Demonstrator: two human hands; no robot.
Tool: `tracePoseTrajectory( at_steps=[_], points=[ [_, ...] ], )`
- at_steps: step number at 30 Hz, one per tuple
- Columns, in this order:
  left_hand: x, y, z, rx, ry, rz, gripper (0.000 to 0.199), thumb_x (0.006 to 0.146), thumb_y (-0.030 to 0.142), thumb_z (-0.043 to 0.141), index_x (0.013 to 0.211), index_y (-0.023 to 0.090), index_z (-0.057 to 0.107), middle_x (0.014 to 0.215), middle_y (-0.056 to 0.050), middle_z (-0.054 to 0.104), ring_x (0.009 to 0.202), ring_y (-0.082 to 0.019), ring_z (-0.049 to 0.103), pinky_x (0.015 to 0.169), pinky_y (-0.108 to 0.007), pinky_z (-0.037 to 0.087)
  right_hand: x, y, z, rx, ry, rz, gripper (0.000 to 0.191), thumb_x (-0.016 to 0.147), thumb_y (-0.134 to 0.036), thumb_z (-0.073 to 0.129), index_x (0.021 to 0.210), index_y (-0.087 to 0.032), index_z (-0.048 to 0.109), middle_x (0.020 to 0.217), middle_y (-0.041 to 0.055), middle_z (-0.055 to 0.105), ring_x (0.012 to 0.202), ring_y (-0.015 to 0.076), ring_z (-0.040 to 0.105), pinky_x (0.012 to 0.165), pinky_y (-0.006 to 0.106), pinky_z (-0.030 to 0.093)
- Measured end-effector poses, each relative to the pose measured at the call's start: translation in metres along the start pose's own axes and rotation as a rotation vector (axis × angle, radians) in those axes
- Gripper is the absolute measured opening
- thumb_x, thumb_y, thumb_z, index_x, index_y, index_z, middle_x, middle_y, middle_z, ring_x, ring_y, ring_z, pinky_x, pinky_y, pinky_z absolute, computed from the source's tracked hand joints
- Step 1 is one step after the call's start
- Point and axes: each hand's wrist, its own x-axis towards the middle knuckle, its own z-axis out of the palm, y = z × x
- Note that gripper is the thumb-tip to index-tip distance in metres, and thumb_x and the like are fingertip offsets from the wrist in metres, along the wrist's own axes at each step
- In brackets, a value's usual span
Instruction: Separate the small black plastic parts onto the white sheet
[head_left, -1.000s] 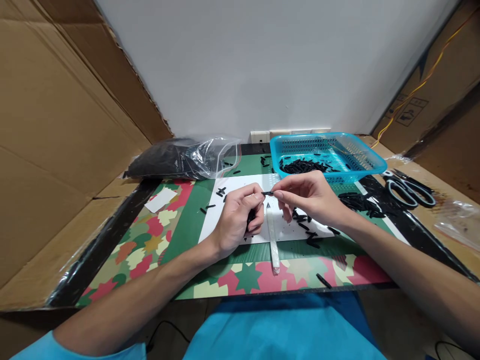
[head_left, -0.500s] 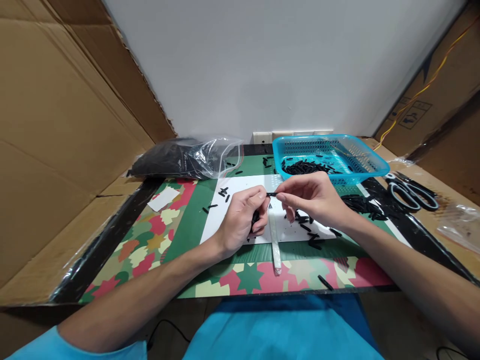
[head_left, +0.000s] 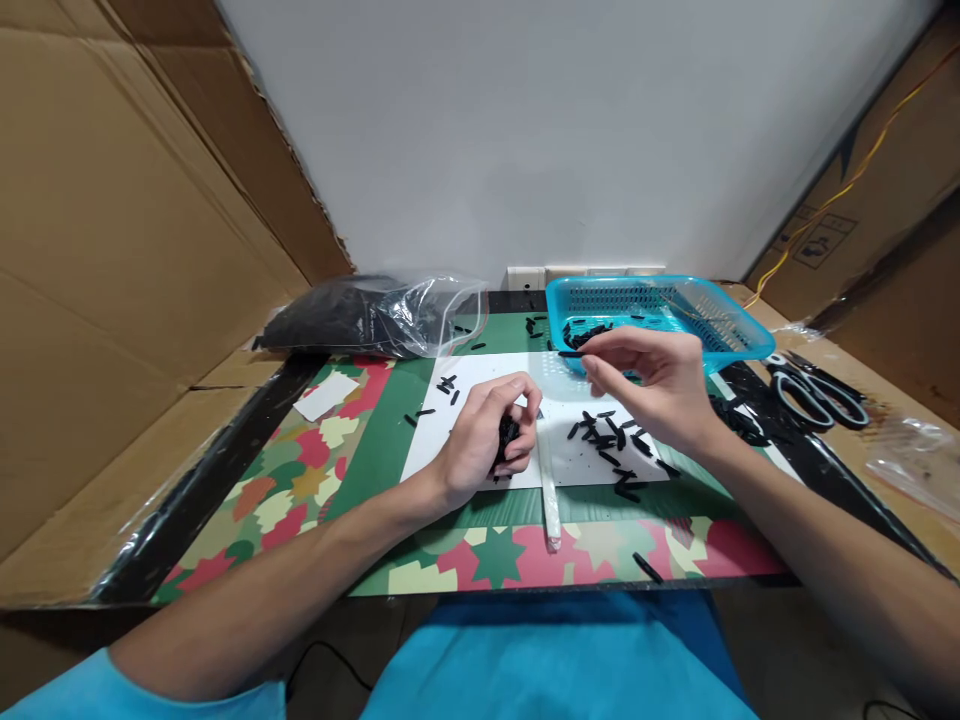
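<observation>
Several small black pieces (head_left: 507, 436) are cupped in my left hand (head_left: 487, 435), whose fingers curl round them above the white sheet (head_left: 439, 440). Between thumb and fingertips my right hand (head_left: 649, 380) pinches one thin black piece (head_left: 570, 354), in front of the blue basket (head_left: 660, 284). More black pieces (head_left: 611, 435) lie scattered on the sheet below my right hand, and a heap of them in the basket is partly hidden by that hand. A narrow whitish stick (head_left: 550, 490) lies just right of my left hand.
A clear zip bag full of black material (head_left: 337, 315) lies at the back left. Scissors (head_left: 814, 390) and another black pile (head_left: 739, 420) are on the right. One loose piece (head_left: 647, 568) lies near the front edge. Cardboard walls (head_left: 135, 250) stand at both sides.
My right hand has moved away from my left hand, rightward and up towards the basket, with a black piece in its fingertips. My left hand has stayed nearly in place.
</observation>
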Motion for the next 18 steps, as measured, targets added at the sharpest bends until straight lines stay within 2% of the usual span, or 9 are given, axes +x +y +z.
tracePoseTrajectory(
  at_steps=[2, 3, 4, 6, 7, 9, 12, 15, 18],
  points=[
    [0.000, 0.000, 0.000, 0.003, 0.010, -0.035, 0.036, 0.105, 0.049, 0.050, 0.082, 0.022, 0.053, 0.046, 0.009, 0.041, 0.034, -0.005, 0.026, 0.034, -0.012, 0.022, 0.004, 0.007, -0.011, -0.397, 0.104, -0.113, 0.011, 0.097, -0.025, 0.072, 0.092, -0.020, 0.080, 0.077, 0.0033, 0.077, 0.063, 0.0178, 0.070, 0.065, 0.033, 0.056],
    [0.000, 0.000, -0.001, 0.006, 0.010, -0.048, 0.036, 0.105, 0.050, 0.049, 0.084, 0.022, 0.052, 0.045, 0.009, 0.041, 0.034, -0.006, 0.026, 0.034, -0.012, 0.021, 0.006, 0.011, -0.016, -0.600, 0.132, -0.116, 0.012, 0.097, -0.024, 0.071, 0.091, -0.020, 0.080, 0.077, 0.0036, 0.078, 0.063, 0.0183, 0.068, 0.063, 0.033, 0.052],
    [-0.001, 0.000, -0.001, 0.010, 0.005, -0.058, 0.035, 0.106, 0.051, 0.047, 0.086, 0.023, 0.052, 0.045, 0.010, 0.041, 0.033, -0.006, 0.026, 0.034, -0.012, 0.021, 0.008, 0.014, -0.020, -0.777, 0.136, -0.072, 0.012, 0.096, -0.023, 0.070, 0.094, -0.021, 0.082, 0.081, 0.0041, 0.079, 0.064, 0.0190, 0.068, 0.062, 0.033, 0.047],
    [0.000, -0.001, -0.002, 0.027, -0.017, -0.070, 0.034, 0.106, 0.053, 0.046, 0.090, 0.024, 0.052, 0.045, 0.010, 0.042, 0.033, -0.006, 0.027, 0.034, -0.012, 0.022, 0.009, 0.018, -0.025, -0.944, 0.125, -0.001, 0.014, 0.096, -0.022, 0.070, 0.104, -0.022, 0.082, 0.086, 0.0041, 0.081, 0.064, 0.0191, 0.066, 0.060, 0.032, 0.040],
    [0.000, -0.002, -0.002, 0.038, -0.033, -0.075, 0.034, 0.107, 0.054, 0.046, 0.092, 0.024, 0.052, 0.045, 0.010, 0.043, 0.032, -0.006, 0.027, 0.034, -0.012, 0.023, 0.009, 0.017, -0.025, -0.927, 0.105, 0.004, 0.016, 0.096, -0.023, 0.071, 0.107, -0.022, 0.082, 0.088, 0.0040, 0.081, 0.064, 0.0183, 0.064, 0.060, 0.032, 0.039],
    [0.000, -0.003, -0.001, 0.059, -0.060, -0.094, 0.035, 0.107, 0.056, 0.045, 0.095, 0.024, 0.053, 0.045, 0.010, 0.043, 0.032, -0.007, 0.028, 0.034, -0.012, 0.025, 0.007, 0.010, -0.019, -0.725, 0.018, -0.065, 0.013, 0.099, -0.025, 0.070, 0.107, -0.021, 0.080, 0.087, 0.0037, 0.079, 0.061, 0.0154, 0.059, 0.060, 0.030, 0.041],
    [0.001, -0.005, 0.001, 0.084, -0.072, -0.137, 0.036, 0.107, 0.058, 0.046, 0.097, 0.025, 0.051, 0.046, 0.010, 0.044, 0.033, -0.007, 0.031, 0.035, -0.012, 0.027, 0.000, -0.008, -0.003, -0.280, -0.291, -0.162, 0.014, 0.104, -0.025, 0.068, 0.096, -0.020, 0.078, 0.080, 0.0026, 0.074, 0.061, 0.0128, 0.057, 0.059, 0.027, 0.045],
    [0.001, -0.008, 0.002, 0.108, -0.075, -0.137, 0.038, 0.106, 0.061, 0.047, 0.096, 0.024, 0.050, 0.047, 0.010, 0.045, 0.033, -0.007, 0.035, 0.034, -0.012, 0.029, -0.007, -0.021, 0.012, -0.045, -0.531, -0.089, 0.012, 0.104, -0.021, 0.069, 0.097, -0.019, 0.078, 0.081, 0.0013, 0.075, 0.063, 0.0114, 0.059, 0.058, 0.023, 0.044],
    [0.002, -0.010, 0.002, 0.129, -0.076, -0.108, 0.039, 0.106, 0.061, 0.048, 0.096, 0.023, 0.051, 0.047, 0.010, 0.045, 0.033, -0.007, 0.036, 0.034, -0.013, 0.031, -0.011, -0.022, 0.020, -0.015, -0.616, -0.021, 0.009, 0.103, -0.017, 0.071, 0.100, -0.017, 0.079, 0.083, 0.0001, 0.077, 0.064, 0.0105, 0.059, 0.059, 0.022, 0.043]
  ],
)
